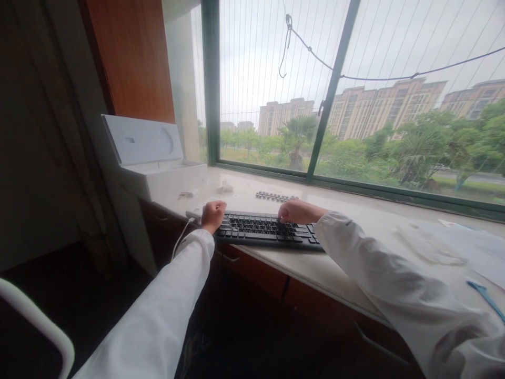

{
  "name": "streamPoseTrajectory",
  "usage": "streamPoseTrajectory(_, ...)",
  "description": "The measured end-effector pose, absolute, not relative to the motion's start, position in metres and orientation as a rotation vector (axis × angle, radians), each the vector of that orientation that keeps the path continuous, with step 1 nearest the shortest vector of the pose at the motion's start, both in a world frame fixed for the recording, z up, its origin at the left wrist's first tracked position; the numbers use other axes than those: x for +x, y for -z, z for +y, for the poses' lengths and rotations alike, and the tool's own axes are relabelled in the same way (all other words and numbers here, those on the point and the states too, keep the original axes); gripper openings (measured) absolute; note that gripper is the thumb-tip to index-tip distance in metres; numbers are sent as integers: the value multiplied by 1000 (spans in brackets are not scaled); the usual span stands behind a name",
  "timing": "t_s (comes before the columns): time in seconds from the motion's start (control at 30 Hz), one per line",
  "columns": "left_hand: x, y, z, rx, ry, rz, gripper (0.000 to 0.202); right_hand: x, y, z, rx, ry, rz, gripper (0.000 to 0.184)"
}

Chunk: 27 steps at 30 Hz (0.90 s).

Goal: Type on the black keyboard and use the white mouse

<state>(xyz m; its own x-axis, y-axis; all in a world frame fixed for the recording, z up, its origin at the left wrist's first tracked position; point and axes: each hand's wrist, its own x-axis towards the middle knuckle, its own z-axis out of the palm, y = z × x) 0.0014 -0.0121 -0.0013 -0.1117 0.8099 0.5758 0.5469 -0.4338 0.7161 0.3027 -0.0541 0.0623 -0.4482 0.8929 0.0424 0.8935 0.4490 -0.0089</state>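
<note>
My left hand (213, 215), fingers clenched, braces the keyboard (268, 230) at the front edge of the counter (374, 208), probably steadying it. My right hand (298, 211) bears on the keys, fingers curled; I cannot tell its grasp.

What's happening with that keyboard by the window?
A person in white sleeves has both hands on a black keyboard on a pale counter under the window. The left hand is curled at its left end; the right hand rests on keys nearer the right. A row of dark pieces lies behind it, beside an open white box.
</note>
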Motion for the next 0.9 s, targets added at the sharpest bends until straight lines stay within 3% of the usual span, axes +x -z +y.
streamPoseTrajectory(0.73, 2, -1, -15, 1908, -1538, 1522, 31, 301, -61, -57, -1493, 0, -2637, 17)
streamPoseTrajectory(0.9, 1, 0, -14, 1912, -1548, 1519, 32, 299, -58, -57, -1516, -196, -2512, 16)
